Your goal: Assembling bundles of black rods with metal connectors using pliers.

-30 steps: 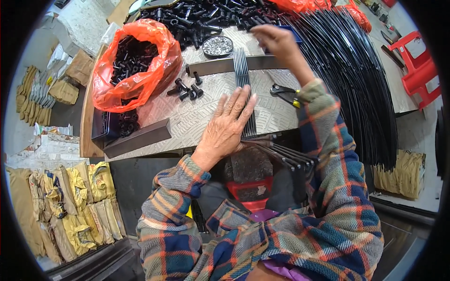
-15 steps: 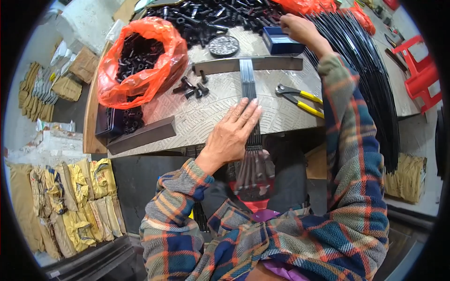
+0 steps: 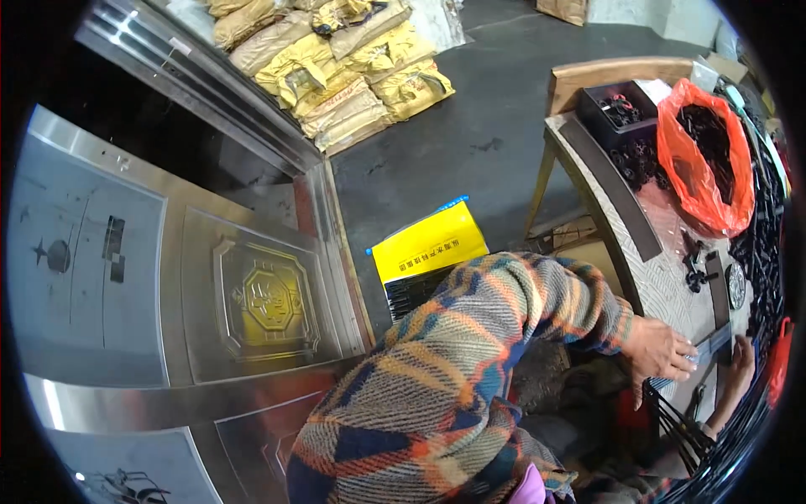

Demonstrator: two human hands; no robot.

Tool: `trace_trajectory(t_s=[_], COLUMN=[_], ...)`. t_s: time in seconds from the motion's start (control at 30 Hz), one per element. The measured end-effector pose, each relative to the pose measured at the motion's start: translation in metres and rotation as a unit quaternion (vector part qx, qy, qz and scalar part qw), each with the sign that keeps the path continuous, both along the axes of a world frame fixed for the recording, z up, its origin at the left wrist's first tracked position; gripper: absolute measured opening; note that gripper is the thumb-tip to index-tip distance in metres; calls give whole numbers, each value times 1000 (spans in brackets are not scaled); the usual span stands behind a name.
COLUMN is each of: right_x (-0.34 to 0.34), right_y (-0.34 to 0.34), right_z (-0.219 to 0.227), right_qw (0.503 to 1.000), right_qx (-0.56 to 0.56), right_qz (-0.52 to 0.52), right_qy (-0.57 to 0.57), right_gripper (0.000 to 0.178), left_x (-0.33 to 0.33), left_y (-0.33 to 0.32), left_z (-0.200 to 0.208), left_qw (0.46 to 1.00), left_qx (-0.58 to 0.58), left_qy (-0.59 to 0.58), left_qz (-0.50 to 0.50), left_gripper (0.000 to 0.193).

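Observation:
My left hand (image 3: 659,349) lies with its fingers stretched out over the row of thin black rods (image 3: 676,420) at the table's edge. The pale far ends of the rods (image 3: 715,343) show past its fingertips, against a dark flat bar (image 3: 719,294). Beside those ends is my right hand (image 3: 740,370), its fingers drawn together. Whatever it may hold is too small and partly hidden. A round dish (image 3: 736,286) and several loose black fittings (image 3: 697,265) lie near the bar.
An orange plastic bag (image 3: 684,181) of black parts and a dark box (image 3: 617,109) stand on the table (image 3: 663,294). A dark angle bar (image 3: 613,189) runs along its edge. Below are a yellow packet (image 3: 432,244), stacked sacks (image 3: 353,67) and a metal door (image 3: 260,294).
The view has swung left, bringing the door and yellow packet in. My right hand has moved from the blue box to the rods' far ends. My left hand stays on the rods.

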State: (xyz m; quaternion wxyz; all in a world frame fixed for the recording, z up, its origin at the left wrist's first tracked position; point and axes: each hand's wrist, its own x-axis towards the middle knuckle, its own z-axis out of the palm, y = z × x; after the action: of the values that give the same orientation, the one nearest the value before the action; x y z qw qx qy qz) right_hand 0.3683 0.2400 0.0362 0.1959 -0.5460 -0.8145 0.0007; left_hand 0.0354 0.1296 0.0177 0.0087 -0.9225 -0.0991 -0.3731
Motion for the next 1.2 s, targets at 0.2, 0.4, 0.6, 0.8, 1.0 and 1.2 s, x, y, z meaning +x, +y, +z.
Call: trace_trajectory(t_s=[0.2,0.4,0.6,0.8,1.0,1.2], right_x=[-33,-67,-72,-71,-73,-78], right_y=[-34,-56,-60,-61,-61,-52], right_z=[11,44,51,52,54,48], right_qw=[995,987,986,987,988,990], right_qx=[-36,37,52,38,40,18], right_qz=[-58,-150,-155,-156,-151,-136], right_qy=[73,-39,2,1,-11,-19], right_gripper=[20,14,12,13,17,19], left_x=[-3,3,10,12,13,13], left_y=[-3,-6,-6,-8,-8,-7], left_z=[8,42,44,45,44,45], left_qw=[994,980,971,971,972,969], left_qx=[-98,-108,-109,-110,-112,-109], left_qy=[-32,167,213,210,207,223], left_qz=[-46,7,24,19,15,18], left_gripper=[84,86,85,86,86,85])
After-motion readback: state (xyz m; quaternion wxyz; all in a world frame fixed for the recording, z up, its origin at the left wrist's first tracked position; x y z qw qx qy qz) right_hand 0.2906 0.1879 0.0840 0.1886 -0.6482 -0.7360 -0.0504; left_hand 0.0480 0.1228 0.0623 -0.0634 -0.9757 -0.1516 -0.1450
